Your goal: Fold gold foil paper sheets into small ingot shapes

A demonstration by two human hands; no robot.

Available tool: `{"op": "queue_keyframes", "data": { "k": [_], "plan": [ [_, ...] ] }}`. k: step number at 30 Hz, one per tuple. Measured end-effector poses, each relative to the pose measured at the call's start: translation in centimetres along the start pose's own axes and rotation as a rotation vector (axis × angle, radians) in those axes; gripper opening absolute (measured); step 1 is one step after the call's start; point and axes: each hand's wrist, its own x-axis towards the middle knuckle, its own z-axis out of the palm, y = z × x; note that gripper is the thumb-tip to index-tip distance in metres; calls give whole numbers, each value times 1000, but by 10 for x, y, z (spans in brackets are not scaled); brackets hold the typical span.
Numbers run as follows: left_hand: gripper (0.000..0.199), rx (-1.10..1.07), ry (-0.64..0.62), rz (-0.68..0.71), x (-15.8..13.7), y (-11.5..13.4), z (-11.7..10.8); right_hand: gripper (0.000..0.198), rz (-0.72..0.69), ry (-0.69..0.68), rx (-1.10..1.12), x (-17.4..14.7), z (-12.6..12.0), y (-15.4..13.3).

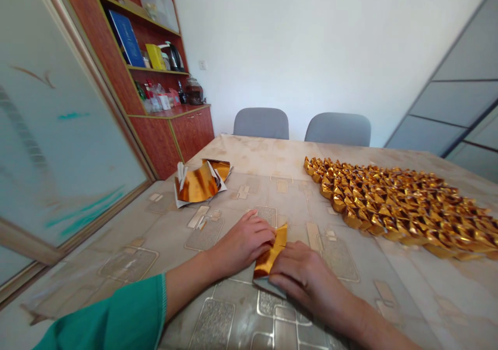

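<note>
A sheet of gold foil paper (268,259), partly folded with its pale underside showing at the near edge, lies on the table in front of me. My left hand (249,238) grips its left side with bent fingers. On the right side, the curled fingers of my right hand (301,272) press on the paper and cover part of it. Further off to the left rests a loose stack of gold foil sheets (197,185) with white backs, curling up at the edges. Many folded gold paper ingots (389,199) stand in close rows at the right.
A patterned plastic cloth covers the table (241,189). Behind its far edge stand two grey chairs (261,123) (337,129). At the left back is a wooden cabinet (171,114) with bottles and a kettle, beside a sliding glass door (58,111).
</note>
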Motion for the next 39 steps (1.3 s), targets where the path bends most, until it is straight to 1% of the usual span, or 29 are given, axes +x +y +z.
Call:
{"op": "queue_keyframes", "data": {
  "k": [3,5,8,12,15,19,23,26,28,30,33,35,39],
  "plan": [
    [12,0,-2,3,0,-3,1,30,19,107,103,1,-5,6],
    [11,-3,-13,7,1,-5,1,31,25,163,74,0,-9,14],
    [10,-16,-35,15,2,-7,0,22,57,133,-35,-1,-13,25],
    [11,44,-13,35,1,-6,1,24,122,94,-214,-1,-8,30],
    [13,94,24,59,-1,-4,1,27,154,97,-318,-2,-3,29],
    [14,126,55,81,-3,-3,1,24,194,98,-438,-1,-1,29],
    [14,194,87,122,-6,-4,1,23,194,129,-554,-1,-1,32],
    [18,215,110,159,-11,4,-3,21,220,154,-630,-3,-4,35],
    [20,163,101,196,-15,13,-7,20,260,166,-682,-5,-6,37],
    [18,100,41,235,-18,22,-11,20,290,168,-718,-7,-9,38],
    [21,110,-16,243,-18,28,-13,18,301,162,-726,-8,-11,40],
    [21,173,-17,241,-15,28,-11,17,296,167,-722,-7,-11,40],
    [31,297,11,270,-10,25,-2,14,281,185,-665,-8,-11,39]
  ]
}}
